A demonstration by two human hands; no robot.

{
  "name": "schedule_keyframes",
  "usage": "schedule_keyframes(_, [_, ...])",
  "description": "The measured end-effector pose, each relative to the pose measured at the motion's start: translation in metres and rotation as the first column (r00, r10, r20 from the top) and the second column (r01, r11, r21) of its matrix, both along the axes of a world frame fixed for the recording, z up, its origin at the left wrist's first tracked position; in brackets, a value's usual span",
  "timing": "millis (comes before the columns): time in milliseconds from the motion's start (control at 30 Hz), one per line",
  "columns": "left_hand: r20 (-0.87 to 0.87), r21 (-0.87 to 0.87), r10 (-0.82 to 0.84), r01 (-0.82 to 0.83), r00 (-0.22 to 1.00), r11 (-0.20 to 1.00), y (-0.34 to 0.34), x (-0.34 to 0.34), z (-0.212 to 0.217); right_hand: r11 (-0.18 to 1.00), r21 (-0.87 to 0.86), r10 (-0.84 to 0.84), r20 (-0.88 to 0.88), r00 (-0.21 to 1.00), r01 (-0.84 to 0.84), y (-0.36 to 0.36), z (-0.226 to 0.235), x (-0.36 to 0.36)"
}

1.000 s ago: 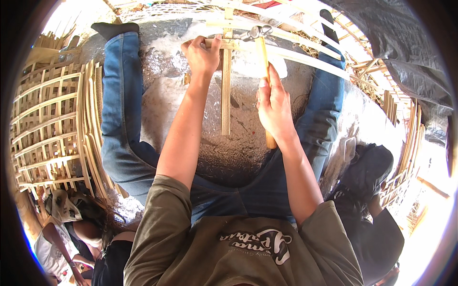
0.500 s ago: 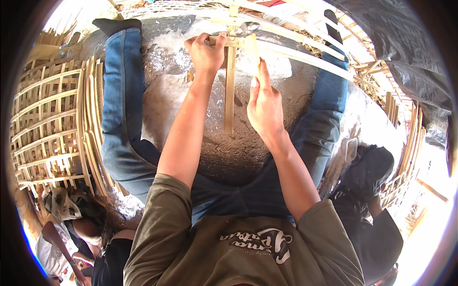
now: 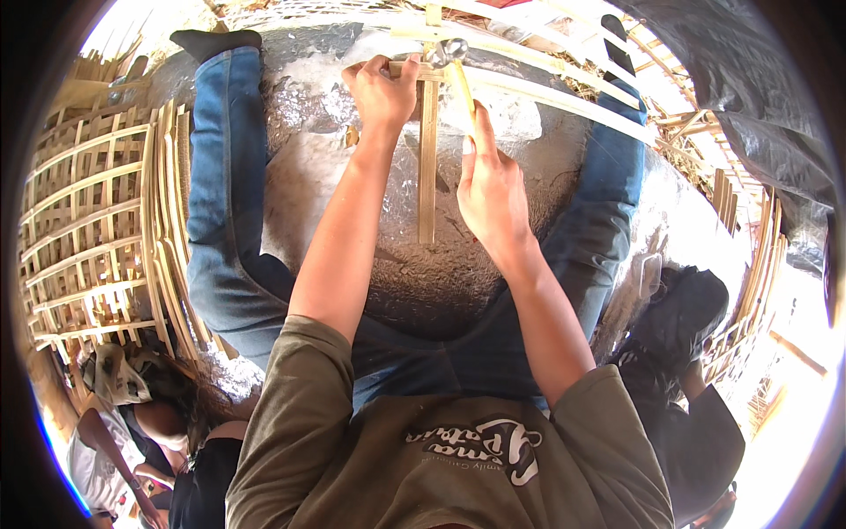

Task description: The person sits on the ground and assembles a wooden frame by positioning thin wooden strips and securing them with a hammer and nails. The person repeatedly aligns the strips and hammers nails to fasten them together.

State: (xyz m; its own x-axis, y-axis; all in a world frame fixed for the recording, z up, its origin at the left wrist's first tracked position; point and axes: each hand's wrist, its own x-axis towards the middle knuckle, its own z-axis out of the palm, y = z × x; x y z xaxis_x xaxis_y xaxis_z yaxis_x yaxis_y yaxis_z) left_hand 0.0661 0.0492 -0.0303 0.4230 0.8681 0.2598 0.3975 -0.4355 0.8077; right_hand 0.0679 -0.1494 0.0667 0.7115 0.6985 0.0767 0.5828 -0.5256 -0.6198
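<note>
My right hand is closed round the yellow handle of a hammer, forefinger stretched along it. The hammer's shiny metal head is over the crossing of two bamboo slats. My left hand grips the left end of the crosswise bamboo slat, with the thumb near the hammer head. The lengthwise bamboo slat runs beneath it toward me, between my spread legs. More long pale slats reach out to the right across my right shin. Whether a nail is at the crossing cannot be made out.
Stacked woven bamboo panels stand at the left. Two people sit close by, one in dark clothing at lower right, another at lower left. Dark plastic sheeting hangs at the upper right. Grey ground sheeting lies under the slats.
The hammer head has shifted slightly left and its tilt has changed, now over the crossing. My left hand keeps its hold on the slat.
</note>
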Motion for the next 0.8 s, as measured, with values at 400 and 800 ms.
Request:
schedule_keyframes(400, [-0.029, -0.047, -0.015, 0.014, 0.999, 0.999, -0.004, 0.000, 0.006, 0.997, -0.078, 0.006, 0.035, 0.999, -0.003, -0.003, 0.005, 0.001])
schedule_keyframes(800, [-0.001, -0.020, -0.020, 0.020, 1.000, 1.000, -0.004, -0.001, 0.012, 0.970, 0.242, -0.044, 0.128, 0.991, 0.012, -0.004, -0.001, -0.001])
